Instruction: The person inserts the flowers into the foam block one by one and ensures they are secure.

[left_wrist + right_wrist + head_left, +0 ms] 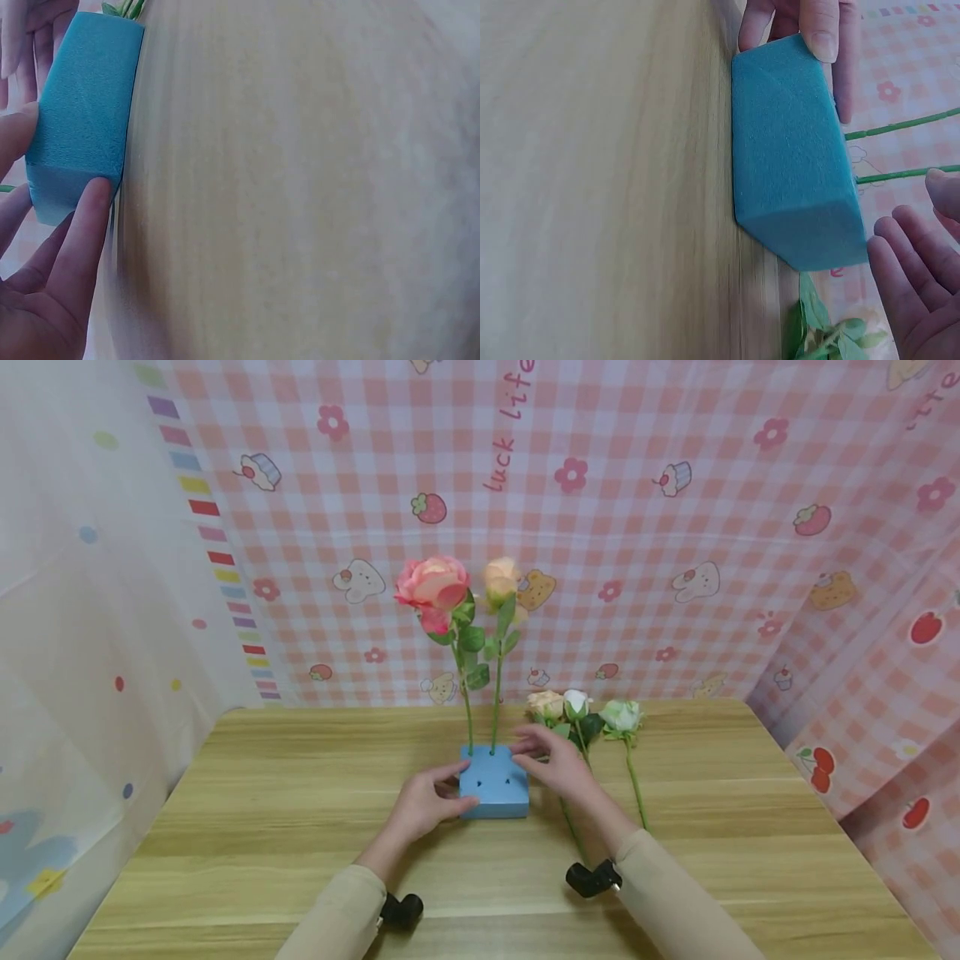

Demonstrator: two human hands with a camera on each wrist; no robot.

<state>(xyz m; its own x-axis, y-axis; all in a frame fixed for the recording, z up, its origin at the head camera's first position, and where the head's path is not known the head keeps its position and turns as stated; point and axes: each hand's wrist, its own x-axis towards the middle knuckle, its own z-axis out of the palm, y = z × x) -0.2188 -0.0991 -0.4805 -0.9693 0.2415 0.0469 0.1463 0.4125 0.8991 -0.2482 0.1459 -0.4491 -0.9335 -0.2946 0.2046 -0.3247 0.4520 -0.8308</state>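
Note:
A blue foam block [495, 783] sits on the table with small holes in its top. A large pink rose [435, 585] and a peach rose [500, 581] stand upright in its back holes. My left hand [425, 806] holds the block's left side, with the thumb at the near edge and the fingers along the side. Beside the right back corner is my right hand [558, 764], its fingers spread and loosely bent. The right wrist view shows that hand's fingers [900, 285] close to the block with nothing gripped; contact is hard to tell.
Right of the block, partly behind my right arm, lie a peach rose [545, 703], a white rosebud [576, 703] and a pale green flower [622, 717] on long stems. The wooden table [262, 827] ends at a pink checked cloth [360, 635] behind.

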